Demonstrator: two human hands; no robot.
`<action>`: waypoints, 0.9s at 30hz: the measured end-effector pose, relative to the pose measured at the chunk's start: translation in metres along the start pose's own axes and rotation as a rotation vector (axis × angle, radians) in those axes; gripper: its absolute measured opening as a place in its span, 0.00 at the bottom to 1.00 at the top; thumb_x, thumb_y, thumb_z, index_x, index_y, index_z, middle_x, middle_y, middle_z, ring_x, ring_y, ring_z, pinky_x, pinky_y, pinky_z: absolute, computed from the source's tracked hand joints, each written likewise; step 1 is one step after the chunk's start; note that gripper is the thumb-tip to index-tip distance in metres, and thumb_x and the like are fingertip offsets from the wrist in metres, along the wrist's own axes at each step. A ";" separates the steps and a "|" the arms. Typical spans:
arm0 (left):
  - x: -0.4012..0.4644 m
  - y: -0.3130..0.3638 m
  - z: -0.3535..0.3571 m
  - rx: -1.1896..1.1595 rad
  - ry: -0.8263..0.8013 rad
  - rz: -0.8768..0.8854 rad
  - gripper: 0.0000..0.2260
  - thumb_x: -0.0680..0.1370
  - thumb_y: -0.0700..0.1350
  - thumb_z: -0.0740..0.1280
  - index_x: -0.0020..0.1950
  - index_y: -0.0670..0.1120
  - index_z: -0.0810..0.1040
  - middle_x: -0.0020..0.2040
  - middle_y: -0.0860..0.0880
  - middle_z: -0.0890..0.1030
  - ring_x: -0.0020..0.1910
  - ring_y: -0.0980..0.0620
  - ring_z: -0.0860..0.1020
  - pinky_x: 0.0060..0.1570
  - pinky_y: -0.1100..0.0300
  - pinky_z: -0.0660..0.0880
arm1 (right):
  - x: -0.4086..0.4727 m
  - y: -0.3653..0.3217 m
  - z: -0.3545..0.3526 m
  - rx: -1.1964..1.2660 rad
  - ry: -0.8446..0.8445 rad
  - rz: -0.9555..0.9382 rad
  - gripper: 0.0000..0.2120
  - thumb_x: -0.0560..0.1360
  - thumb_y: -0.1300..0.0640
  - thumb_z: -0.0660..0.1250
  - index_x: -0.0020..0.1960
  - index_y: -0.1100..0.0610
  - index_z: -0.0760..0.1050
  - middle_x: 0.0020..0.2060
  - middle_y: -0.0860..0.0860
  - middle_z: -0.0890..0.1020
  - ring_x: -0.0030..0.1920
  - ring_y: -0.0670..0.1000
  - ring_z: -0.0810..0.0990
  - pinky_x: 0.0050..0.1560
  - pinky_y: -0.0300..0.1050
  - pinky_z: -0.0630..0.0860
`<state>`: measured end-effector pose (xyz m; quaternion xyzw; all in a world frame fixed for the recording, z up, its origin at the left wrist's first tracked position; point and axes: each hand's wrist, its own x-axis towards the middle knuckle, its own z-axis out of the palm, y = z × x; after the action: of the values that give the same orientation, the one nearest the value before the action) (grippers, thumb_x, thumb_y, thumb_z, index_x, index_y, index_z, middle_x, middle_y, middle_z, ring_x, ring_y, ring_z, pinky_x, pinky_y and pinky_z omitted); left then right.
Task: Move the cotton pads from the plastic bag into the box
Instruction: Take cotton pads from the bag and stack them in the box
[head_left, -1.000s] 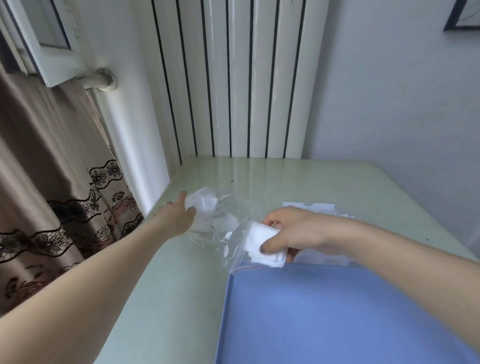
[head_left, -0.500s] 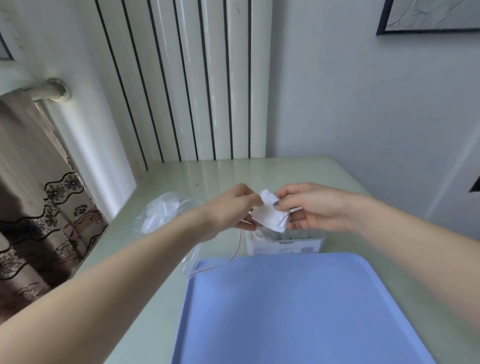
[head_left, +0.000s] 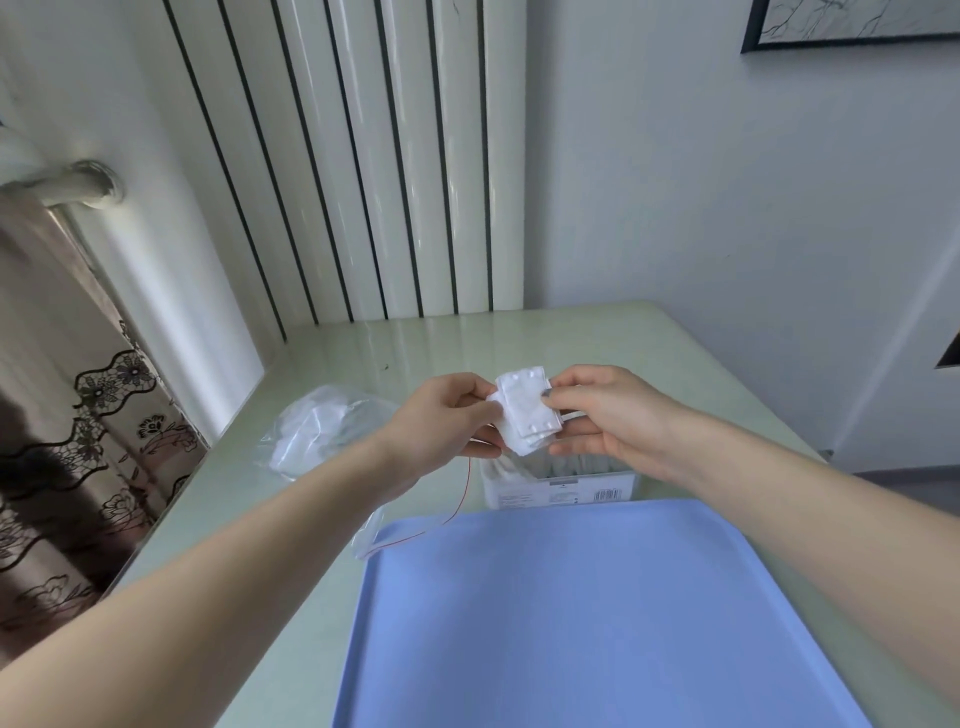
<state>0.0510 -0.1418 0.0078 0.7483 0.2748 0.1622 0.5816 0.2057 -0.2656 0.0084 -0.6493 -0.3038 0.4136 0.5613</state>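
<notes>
Gripping cotton pads (head_left: 527, 413) over box (head_left: 561, 486); label unreadable.

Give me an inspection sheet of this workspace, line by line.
Surface: pale green glossy table, bare at the far end.
Job's things: small stack of cotton pads held above the box; plastic bag lying left, white pads still inside.
Clutter: blue tray near the front edge.
Hands: left hand and right hand both pinch the stack.
Cables: nothing seen; only the bag's thin red seal strip.
Surroundings: radiator, curtain, framed picture.
</notes>
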 end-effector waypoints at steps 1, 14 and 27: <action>0.000 0.000 0.000 -0.002 0.006 -0.003 0.06 0.80 0.37 0.63 0.53 0.36 0.78 0.46 0.42 0.84 0.41 0.49 0.83 0.50 0.55 0.83 | 0.001 0.001 0.001 -0.015 0.024 -0.013 0.05 0.78 0.64 0.66 0.53 0.63 0.77 0.49 0.63 0.83 0.44 0.59 0.85 0.42 0.48 0.83; 0.005 0.000 0.005 -0.079 0.054 -0.004 0.08 0.82 0.37 0.60 0.48 0.39 0.78 0.44 0.42 0.84 0.42 0.47 0.85 0.44 0.57 0.83 | -0.002 0.004 0.009 -0.099 0.080 -0.061 0.05 0.78 0.61 0.67 0.52 0.59 0.74 0.46 0.63 0.84 0.40 0.61 0.85 0.46 0.56 0.84; 0.009 -0.005 0.001 -0.046 0.146 -0.052 0.08 0.82 0.38 0.58 0.47 0.39 0.76 0.50 0.37 0.83 0.43 0.45 0.84 0.38 0.61 0.82 | 0.006 0.003 0.005 0.024 0.246 -0.186 0.04 0.79 0.61 0.66 0.46 0.59 0.73 0.44 0.59 0.81 0.41 0.57 0.81 0.45 0.50 0.82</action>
<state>0.0581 -0.1362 0.0016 0.7133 0.3321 0.2072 0.5813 0.2042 -0.2590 0.0037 -0.6574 -0.2866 0.2805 0.6380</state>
